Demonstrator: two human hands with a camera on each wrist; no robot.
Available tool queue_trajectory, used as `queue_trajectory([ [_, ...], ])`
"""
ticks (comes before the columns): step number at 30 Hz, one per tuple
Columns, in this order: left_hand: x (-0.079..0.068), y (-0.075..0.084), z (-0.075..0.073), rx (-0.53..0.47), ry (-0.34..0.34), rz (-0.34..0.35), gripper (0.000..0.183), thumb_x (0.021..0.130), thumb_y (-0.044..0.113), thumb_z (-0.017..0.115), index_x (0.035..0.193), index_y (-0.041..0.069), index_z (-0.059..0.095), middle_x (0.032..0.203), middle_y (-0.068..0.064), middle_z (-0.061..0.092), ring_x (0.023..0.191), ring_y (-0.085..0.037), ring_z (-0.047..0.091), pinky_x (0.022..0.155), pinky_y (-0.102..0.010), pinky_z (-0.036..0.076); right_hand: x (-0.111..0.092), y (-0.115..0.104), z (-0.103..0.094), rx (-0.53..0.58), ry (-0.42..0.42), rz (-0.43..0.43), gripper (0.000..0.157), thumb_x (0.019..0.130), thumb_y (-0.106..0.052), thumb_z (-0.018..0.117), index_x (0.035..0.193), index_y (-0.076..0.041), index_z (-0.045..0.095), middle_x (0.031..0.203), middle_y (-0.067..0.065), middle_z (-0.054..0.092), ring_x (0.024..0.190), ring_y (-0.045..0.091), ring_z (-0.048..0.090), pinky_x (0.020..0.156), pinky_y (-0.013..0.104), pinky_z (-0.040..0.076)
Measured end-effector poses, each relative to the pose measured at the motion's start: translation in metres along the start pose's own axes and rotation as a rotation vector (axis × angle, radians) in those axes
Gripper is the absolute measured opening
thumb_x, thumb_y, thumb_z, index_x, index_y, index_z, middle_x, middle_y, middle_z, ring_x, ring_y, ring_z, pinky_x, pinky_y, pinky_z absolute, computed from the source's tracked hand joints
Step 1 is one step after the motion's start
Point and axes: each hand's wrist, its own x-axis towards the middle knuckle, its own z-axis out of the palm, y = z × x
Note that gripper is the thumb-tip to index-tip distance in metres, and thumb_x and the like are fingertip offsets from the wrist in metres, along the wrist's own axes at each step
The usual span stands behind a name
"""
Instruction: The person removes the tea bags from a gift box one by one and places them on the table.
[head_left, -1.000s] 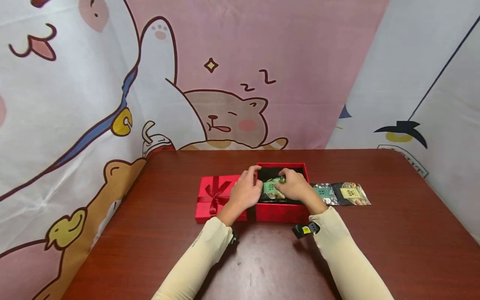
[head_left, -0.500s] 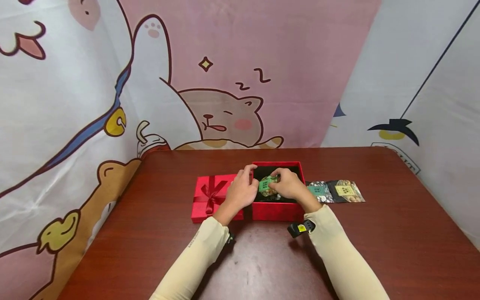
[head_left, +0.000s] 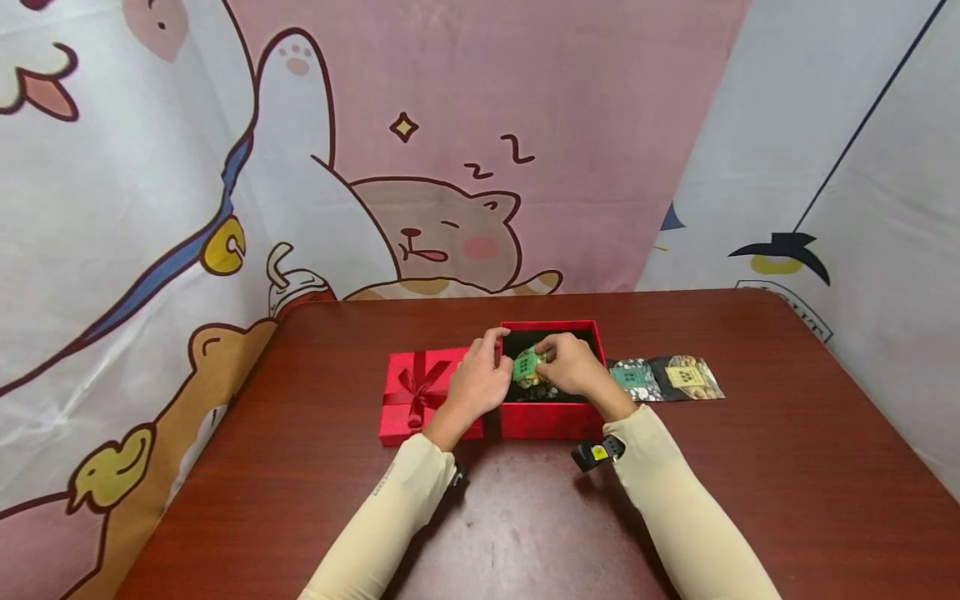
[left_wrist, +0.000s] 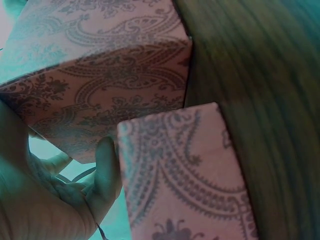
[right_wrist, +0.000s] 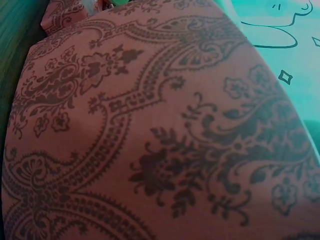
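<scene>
A red gift box (head_left: 551, 422) with a black inside stands uncovered on the table. My right hand (head_left: 576, 367) reaches over it and pinches a small foil packet (head_left: 527, 365) with a green label, which tilts up at the box's left side. Dark packaging (head_left: 542, 392) shows beneath it. At the box's left rim is my left hand (head_left: 480, 377), its index finger stretched toward the back corner and its thumb near the packet. In the left wrist view, thumb and fingers stand apart beside the patterned box wall (left_wrist: 110, 85). The box wall (right_wrist: 150, 125) hides my right hand in the right wrist view.
The red lid (head_left: 397, 410) with a ribbon bow lies left of the box, partly under my left hand. Two flat packets, one green-labelled (head_left: 632, 379) and one yellow-labelled (head_left: 688, 379), lie to the box's right. A cartoon-printed cloth (head_left: 600, 150) hangs behind the wooden table (head_left: 795, 467).
The packet in my right hand has tilted and come up from the packaging beneath, toward the left wall. My left hand keeps its place at the rim. The head view has shifted slightly.
</scene>
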Motion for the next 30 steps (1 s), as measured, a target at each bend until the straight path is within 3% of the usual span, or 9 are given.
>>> queue_trajectory([
  [11, -0.001, 0.000, 0.000, -0.007, -0.005, 0.001, 0.045, 0.096, 0.027, 0.044, 0.141, 0.029, 0.046, 0.129, -0.006, 0.057, 0.108, -0.033, 0.060, 0.086, -0.052, 0.047, -0.006, 0.001, -0.008, 0.013, 0.046, -0.035, 0.030, 0.086, -0.004, 0.064, 0.114, 0.006, 0.068, 0.104, 0.022, 0.070, 0.096, 0.034, 0.066, 0.082, 0.047, 0.053],
  [24, -0.002, 0.002, -0.001, -0.017, 0.001, 0.007, 0.044, 0.097, 0.023, 0.046, 0.141, 0.027, 0.047, 0.129, -0.007, 0.057, 0.108, -0.033, 0.060, 0.087, -0.051, 0.047, -0.020, 0.000, -0.028, 0.087, 0.052, -0.043, 0.032, 0.088, -0.003, 0.061, 0.119, 0.007, 0.065, 0.099, 0.022, 0.069, 0.059, 0.019, 0.066, 0.058, 0.033, 0.056],
  [30, -0.002, 0.002, -0.002, -0.011, -0.006, 0.002, 0.045, 0.097, 0.023, 0.046, 0.142, 0.028, 0.046, 0.128, -0.006, 0.057, 0.107, -0.032, 0.060, 0.087, -0.051, 0.047, -0.031, 0.002, -0.042, 0.105, 0.054, -0.041, 0.034, 0.091, -0.004, 0.059, 0.123, 0.006, 0.062, 0.103, 0.022, 0.068, 0.059, 0.019, 0.066, 0.058, 0.032, 0.054],
])
